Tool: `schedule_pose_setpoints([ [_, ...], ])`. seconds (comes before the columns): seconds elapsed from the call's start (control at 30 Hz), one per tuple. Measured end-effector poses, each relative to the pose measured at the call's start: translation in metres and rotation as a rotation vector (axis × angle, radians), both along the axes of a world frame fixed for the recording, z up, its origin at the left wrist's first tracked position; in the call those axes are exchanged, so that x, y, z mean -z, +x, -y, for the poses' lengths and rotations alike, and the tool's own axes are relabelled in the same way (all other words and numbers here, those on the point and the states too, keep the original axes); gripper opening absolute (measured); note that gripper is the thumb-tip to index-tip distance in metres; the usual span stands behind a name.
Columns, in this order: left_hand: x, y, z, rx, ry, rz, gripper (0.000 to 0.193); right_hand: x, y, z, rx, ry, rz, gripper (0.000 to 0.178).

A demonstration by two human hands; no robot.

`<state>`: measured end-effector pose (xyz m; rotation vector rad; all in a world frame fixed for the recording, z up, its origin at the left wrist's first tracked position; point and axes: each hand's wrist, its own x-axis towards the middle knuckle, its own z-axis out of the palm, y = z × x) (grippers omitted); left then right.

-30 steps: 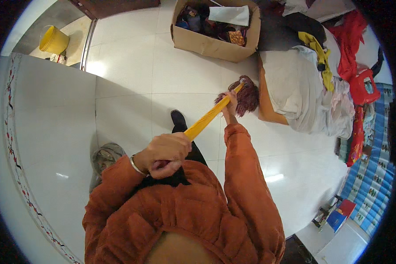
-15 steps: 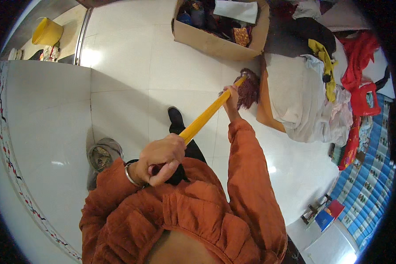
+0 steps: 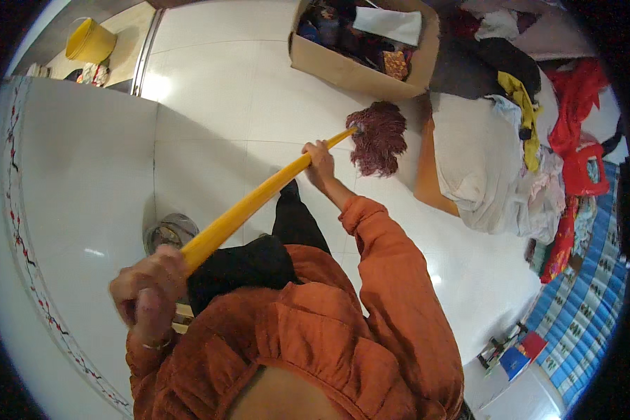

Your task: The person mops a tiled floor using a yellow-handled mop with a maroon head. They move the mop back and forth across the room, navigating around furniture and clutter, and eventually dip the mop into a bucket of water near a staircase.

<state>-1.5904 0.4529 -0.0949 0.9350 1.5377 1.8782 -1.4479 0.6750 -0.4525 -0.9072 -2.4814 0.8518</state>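
A mop with a yellow handle (image 3: 248, 201) runs slantwise across the view. Its dark red string head (image 3: 379, 138) lies spread on the white tiled floor (image 3: 203, 164), just below a cardboard box. Around the upper end of the handle, at the lower left, my left hand (image 3: 150, 290) is closed. Farther down the shaft, close to the mop head, my right hand (image 3: 320, 166) grips it too. Orange sleeves cover both my arms.
A cardboard box (image 3: 350, 73) full of cloth stands ahead. To its right are piled clothes (image 3: 476, 161) and a red plastic stool (image 3: 586, 170). A wire bin (image 3: 171, 232) sits by the left wall. A yellow bucket (image 3: 91, 42) is at the far left.
My left hand has pulled the handle's upper end down and left. The right hand and mop head have shifted left, and the strings are now spread out away from the clothes pile.
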Motion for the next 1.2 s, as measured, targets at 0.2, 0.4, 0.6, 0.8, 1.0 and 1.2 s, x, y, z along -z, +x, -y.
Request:
schedule_pose_setpoints([
  [0.2, -0.029, -0.017, 0.049, -0.328, 0.039, -0.271, 0.026, -0.031, -0.067, 0.054, -0.114, -0.069, -0.018, 0.015],
  [0.4, -0.05, -0.022, 0.037, -0.201, 0.157, -0.4, 0.023, -0.044, -0.123, 0.064, -0.166, -0.205, -0.225, 0.01],
  [0.6, -0.052, -0.028, 0.003, -0.032, 0.152, -0.483, 0.019, -0.03, -0.179, 0.051, -0.187, -0.285, -0.282, 0.008],
  [0.8, -0.045, -0.052, -0.033, 0.112, 0.154, -0.503, 0.017, -0.015, -0.238, 0.036, -0.233, -0.317, -0.353, 0.01],
  [1.0, -0.033, -0.105, -0.06, 0.235, 0.177, -0.485, 0.016, 0.006, -0.302, 0.015, -0.208, -0.281, -0.526, 0.011],
  [1.2, -0.014, -0.201, -0.085, 0.415, 0.242, -0.467, 0.019, 0.004, -0.381, -0.035, -0.261, -0.205, -0.528, 0.016],
])
